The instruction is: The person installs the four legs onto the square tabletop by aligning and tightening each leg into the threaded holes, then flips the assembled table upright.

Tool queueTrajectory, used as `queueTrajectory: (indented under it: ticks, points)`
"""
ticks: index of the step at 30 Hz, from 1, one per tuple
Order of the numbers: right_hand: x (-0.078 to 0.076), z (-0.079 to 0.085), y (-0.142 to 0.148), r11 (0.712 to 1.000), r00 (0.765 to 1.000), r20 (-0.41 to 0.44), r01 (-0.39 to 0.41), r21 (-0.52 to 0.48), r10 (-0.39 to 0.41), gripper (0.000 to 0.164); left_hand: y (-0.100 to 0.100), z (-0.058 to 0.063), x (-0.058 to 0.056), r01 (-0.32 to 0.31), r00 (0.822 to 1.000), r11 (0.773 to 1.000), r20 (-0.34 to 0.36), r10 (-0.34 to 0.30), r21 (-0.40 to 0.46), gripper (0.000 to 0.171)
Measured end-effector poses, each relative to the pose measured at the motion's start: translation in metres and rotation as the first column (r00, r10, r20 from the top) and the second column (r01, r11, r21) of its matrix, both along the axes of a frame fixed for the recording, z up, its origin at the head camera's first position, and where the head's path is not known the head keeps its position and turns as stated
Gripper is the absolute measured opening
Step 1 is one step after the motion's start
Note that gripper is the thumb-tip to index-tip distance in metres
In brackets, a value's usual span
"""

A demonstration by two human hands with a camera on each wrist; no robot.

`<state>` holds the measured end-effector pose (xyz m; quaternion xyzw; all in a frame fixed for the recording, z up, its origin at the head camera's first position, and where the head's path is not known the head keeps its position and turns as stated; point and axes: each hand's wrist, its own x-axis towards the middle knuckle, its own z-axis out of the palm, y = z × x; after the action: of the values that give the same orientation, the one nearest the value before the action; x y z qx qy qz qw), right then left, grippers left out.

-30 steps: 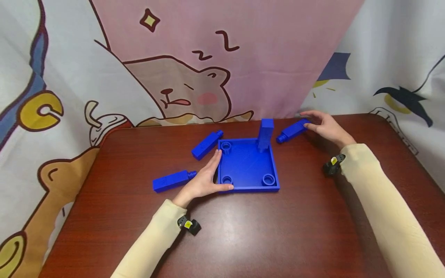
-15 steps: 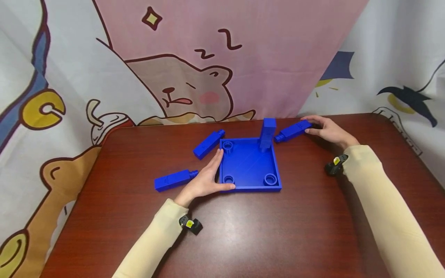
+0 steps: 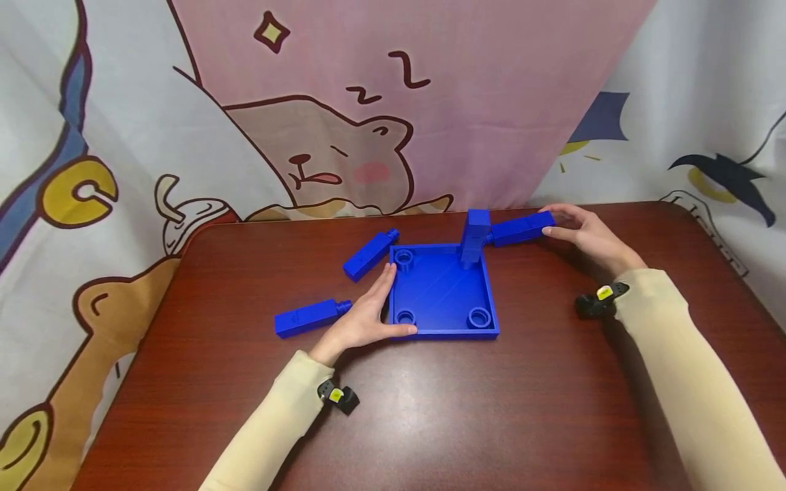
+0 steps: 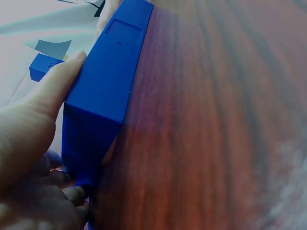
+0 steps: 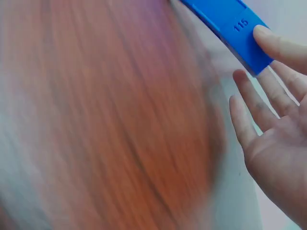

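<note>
A square blue tray (image 3: 439,293) with raised walls lies on the table, round sockets (image 3: 479,318) in three corners. One square blue post (image 3: 475,235) stands upright in its far right corner. My left hand (image 3: 362,317) holds the tray's near left corner, thumb along the front wall and fingers against the left wall; the left wrist view shows the thumb (image 4: 67,72) by the wall. Between thumb and fingers, my right hand (image 3: 592,239) pinches the outer end of another blue post (image 3: 522,229), marked 115 in the right wrist view. Its narrow tip is partly hidden behind the upright post.
Two more blue posts lie left of the tray: one post (image 3: 370,255) near its far left corner, another post (image 3: 312,318) beside my left wrist. The brown table (image 3: 417,416) ends at a cartoon-printed curtain (image 3: 510,102) behind.
My right hand has taken hold of the post at the right and raised it, its tip now overlapping the upright post in the head view. The left hand keeps its place on the tray.
</note>
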<state>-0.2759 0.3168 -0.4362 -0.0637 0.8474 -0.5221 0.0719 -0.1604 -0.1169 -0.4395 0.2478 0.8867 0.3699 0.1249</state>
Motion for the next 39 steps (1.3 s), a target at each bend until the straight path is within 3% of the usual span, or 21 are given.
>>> queueTrajectory:
  ticks: [6, 10, 13, 17, 20, 31, 39]
  points:
    - [0.006, 0.006, -0.009, 0.991, 0.999, -0.052, -0.002, -0.133, -0.005, 0.042, 0.000, -0.001, 0.001, -0.007, 1.000, 1.000, -0.001, 0.007, 0.005, 0.114]
    - [0.004, 0.014, -0.018, 0.930, 0.997, -0.071, -0.052, -0.365, 0.028, 0.039, -0.001, -0.001, 0.002, -0.020, 1.000, 1.000, 0.007, 0.020, 0.015, 0.113]
    - [0.006, 0.025, -0.024, 0.911, 0.996, -0.082, -0.066, -0.406, 0.035, 0.042, -0.001, 0.000, 0.002, -0.026, 1.000, 1.000, 0.011, 0.026, 0.015, 0.113]
    - [0.016, 0.042, -0.024, 0.966, 0.994, -0.110, -0.025, -0.258, -0.003, 0.043, 0.002, 0.000, 0.001, -0.013, 1.000, 1.000, 0.010, 0.013, 0.013, 0.113]
    - [0.024, 0.054, -0.022, 0.983, 0.990, -0.140, -0.019, -0.184, -0.007, 0.043, 0.004, 0.001, -0.001, -0.007, 1.000, 1.000, 0.007, 0.007, 0.016, 0.114]
    - [0.044, 0.076, -0.030, 0.984, 0.956, -0.272, -0.147, -0.100, 0.115, 0.038, 0.005, 0.002, -0.002, -0.009, 1.000, 1.000, 0.024, 0.009, -0.007, 0.114]
    - [0.058, 0.082, -0.047, 0.973, 0.936, -0.284, -0.229, -0.039, 0.209, 0.037, 0.001, 0.001, 0.000, -0.010, 1.000, 1.000, 0.020, 0.010, -0.007, 0.114]
